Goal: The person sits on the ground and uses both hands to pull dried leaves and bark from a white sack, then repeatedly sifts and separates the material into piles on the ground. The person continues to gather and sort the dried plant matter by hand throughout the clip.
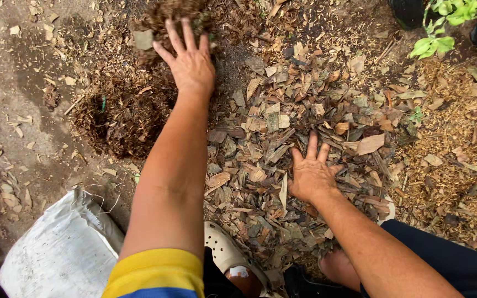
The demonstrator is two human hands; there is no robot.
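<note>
Head view: my left hand (190, 63), fingers (174, 34) spread, reaches to the top centre, palm down on a clump of dark shredded mulch (128, 110). My right hand (311, 175), fingers splayed, presses flat on the dry leaf pile (299, 105) at centre, seemingly to rake it. White sack (56, 254) lower left.
</note>
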